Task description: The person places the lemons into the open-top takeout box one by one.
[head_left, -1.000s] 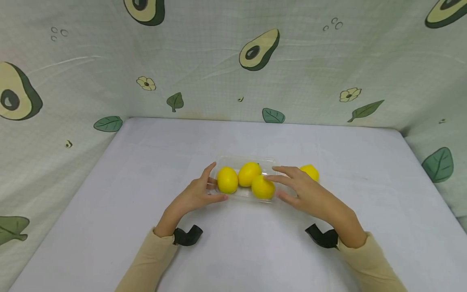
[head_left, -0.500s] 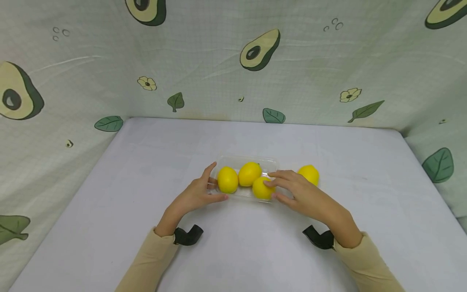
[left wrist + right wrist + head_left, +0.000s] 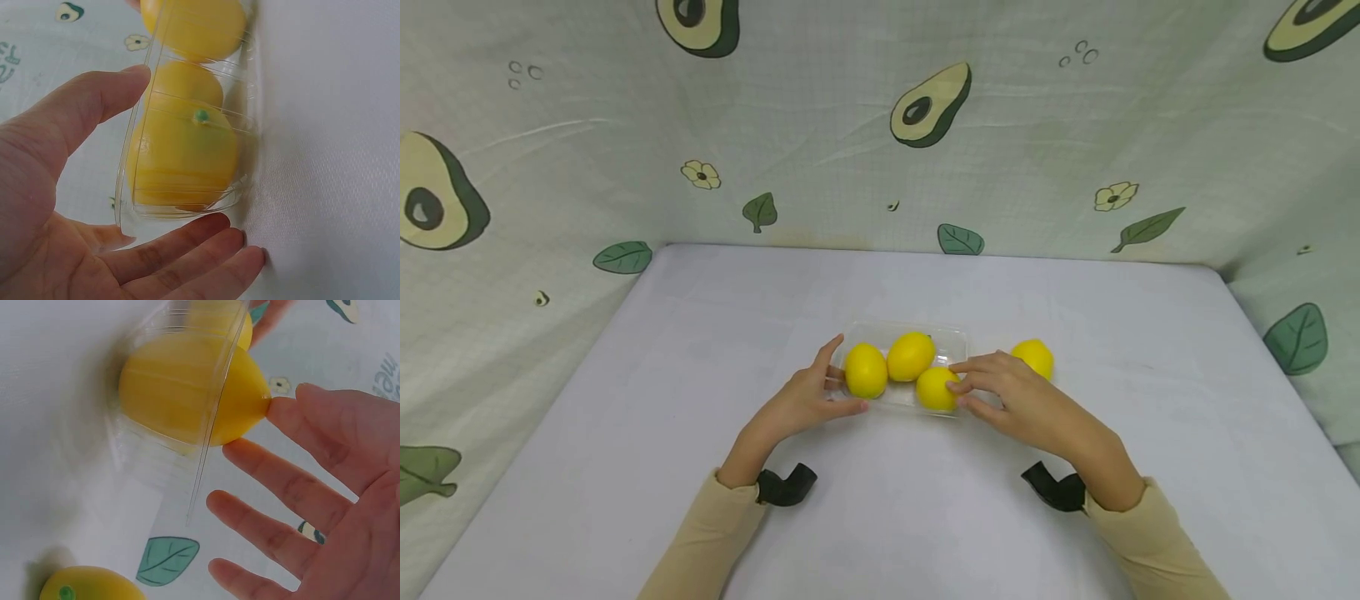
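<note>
A clear plastic container (image 3: 951,337) holds three yellow lemons in the middle of the table: a left lemon (image 3: 866,371), a back lemon (image 3: 912,357) and a front right lemon (image 3: 936,389). My left hand (image 3: 805,396) is spread around the container's left end. In the left wrist view its thumb touches the rim, while the other fingers (image 3: 206,253) lie nearly straight beside the end wall. Fingertips of my right hand (image 3: 1011,392) touch the tip of the front right lemon (image 3: 247,394), without wrapping round it. The right ring and little fingers stand apart from the container.
Another lemon (image 3: 1034,357) lies on the white tabletop (image 3: 880,508), to the container's right and partly behind my right hand. A cloth with avocado prints (image 3: 820,125) hangs at the back and sides. Each wrist wears a black strap mount (image 3: 786,485).
My right hand has shifted slightly left, and its fingertips have come in against the front right lemon. That lemon has moved a little toward me. The left hand has stayed put.
</note>
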Available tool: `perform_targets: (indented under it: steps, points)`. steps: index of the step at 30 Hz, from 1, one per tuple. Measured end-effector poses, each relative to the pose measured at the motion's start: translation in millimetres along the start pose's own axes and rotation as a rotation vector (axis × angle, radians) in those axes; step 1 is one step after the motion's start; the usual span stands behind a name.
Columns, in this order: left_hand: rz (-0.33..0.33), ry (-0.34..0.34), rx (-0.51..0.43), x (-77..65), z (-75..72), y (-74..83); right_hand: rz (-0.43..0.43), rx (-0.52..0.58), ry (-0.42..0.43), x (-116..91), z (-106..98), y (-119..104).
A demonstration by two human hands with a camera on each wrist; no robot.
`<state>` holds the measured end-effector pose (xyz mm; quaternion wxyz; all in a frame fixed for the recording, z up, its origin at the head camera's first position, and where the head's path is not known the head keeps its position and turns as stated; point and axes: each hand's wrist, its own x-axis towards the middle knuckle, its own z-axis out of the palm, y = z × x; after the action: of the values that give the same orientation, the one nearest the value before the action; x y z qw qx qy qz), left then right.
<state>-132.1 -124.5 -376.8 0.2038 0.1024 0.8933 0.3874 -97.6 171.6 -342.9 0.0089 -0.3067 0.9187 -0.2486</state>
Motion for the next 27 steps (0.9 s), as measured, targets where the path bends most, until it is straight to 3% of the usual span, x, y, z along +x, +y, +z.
perform_targets:
  steps: [6,11,20,27]
  points:
    - [-0.002,-0.002,-0.006,-1.3,-0.5,-0.6,0.045,0.033,-0.04,-0.1,-3.6,1.0]
    - [0.008,-0.003,-0.003,-1.0,-0.9,-0.8,0.137,0.027,-0.04,-2.9,-14.4,7.7]
    - [0.009,-0.002,-0.001,-1.5,-1.1,0.0,0.289,-0.033,-0.057,-11.2,-35.5,31.6]
    - [0.008,-0.007,-0.012,-1.2,-1.4,-0.4,0.373,0.01,-0.101,-15.2,-40.1,49.2]
